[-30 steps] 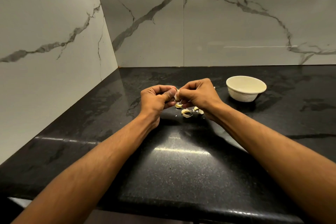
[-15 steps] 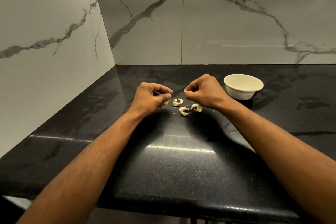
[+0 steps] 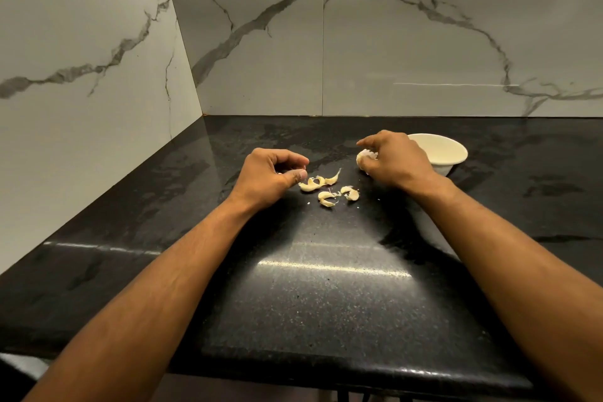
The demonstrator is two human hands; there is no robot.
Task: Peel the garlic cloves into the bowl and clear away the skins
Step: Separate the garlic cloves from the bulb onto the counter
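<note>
Right hand [image 3: 396, 161] curls round a pale garlic clove [image 3: 365, 158], index finger sticking out, held just left of the cream bowl [image 3: 452, 157] and partly in front of its rim. Left hand [image 3: 269, 178] sits low over the black countertop [image 3: 326, 287], fingers curled in, thumb tip against the index; can't tell if anything is pinched there. Loose garlic skins [image 3: 328, 188] lie on the counter between the hands, nearest one just beside the left thumb. Bowl's inside not readable from here. Marble-look wall [image 3: 408, 42] behind.
</note>
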